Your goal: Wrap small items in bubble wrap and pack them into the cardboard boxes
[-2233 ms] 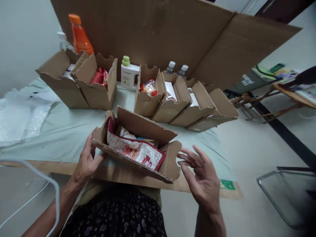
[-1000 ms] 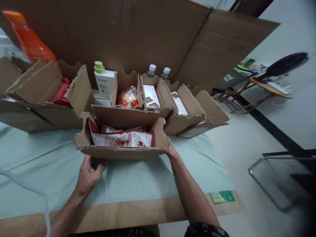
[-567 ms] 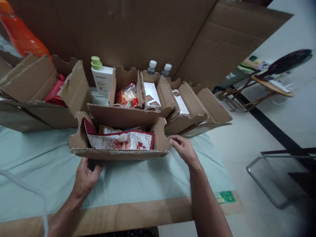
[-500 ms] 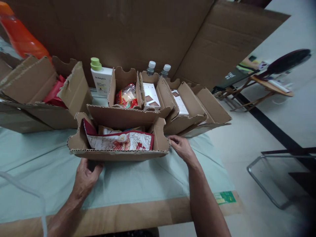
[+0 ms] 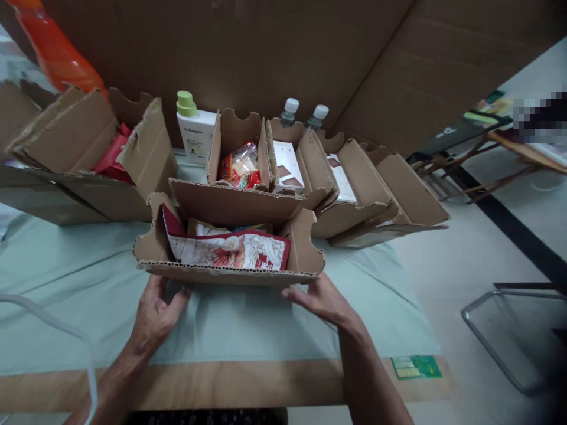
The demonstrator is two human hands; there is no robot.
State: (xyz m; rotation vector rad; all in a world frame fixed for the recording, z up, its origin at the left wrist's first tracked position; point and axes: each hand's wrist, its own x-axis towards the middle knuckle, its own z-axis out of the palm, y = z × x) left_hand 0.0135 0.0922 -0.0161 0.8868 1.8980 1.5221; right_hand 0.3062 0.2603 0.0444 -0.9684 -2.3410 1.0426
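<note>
An open cardboard box (image 5: 230,276) lies in front of me, its long side toward me. Inside are a dark red and white printed packet (image 5: 230,251) and, behind it, other packets partly hidden. My left hand (image 5: 162,310) is at the box's lower left front, fingers tucked beneath the edge and thumb apart. At the lower right front corner, my right hand (image 5: 316,298) has its fingers under and behind the cardboard, thumb pointing inward. Both hands hold the box from below; the box hides most of their fingertips.
Behind stand more cardboard boxes, one with a red snack bag (image 5: 243,168), others with white cartons (image 5: 287,165). A white bottle with a green cap (image 5: 195,133), clear bottles (image 5: 290,112) and an orange bottle (image 5: 57,50) stand by a tall cardboard panel (image 5: 248,53). A pale cable (image 5: 53,321) crosses at left.
My right hand has shifted from the box's right side to beneath its front right corner. The left hand stays at the lower left. The view has moved slightly.
</note>
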